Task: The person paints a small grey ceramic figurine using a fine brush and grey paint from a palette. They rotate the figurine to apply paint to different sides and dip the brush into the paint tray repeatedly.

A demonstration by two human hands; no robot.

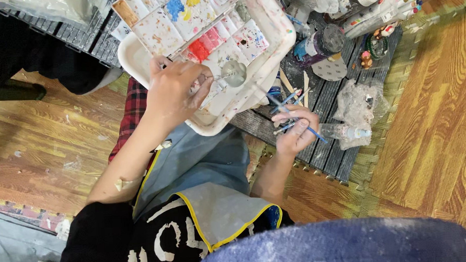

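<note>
**Paint-stained hands at work over a mixing tray**

Over the near edge of a white paint tray [279, 39], a person's left hand [172, 92] pinches shut on a thin metal tool whose round spoon-like tip [234, 73] rests in one of the tray's wells, beside blotches of red, blue and yellow paint. Just right of the tray's near corner, the right hand [295, 128] is closed around a bundle of slim blue-handled brushes [294, 113], their ends fanning out above a dark slatted mat [327, 153]. Beyond the tray's right side stand a glitter jar [320, 42] and a pack of markers [394, 6], with crumpled clear plastic [361, 103] nearby
</note>
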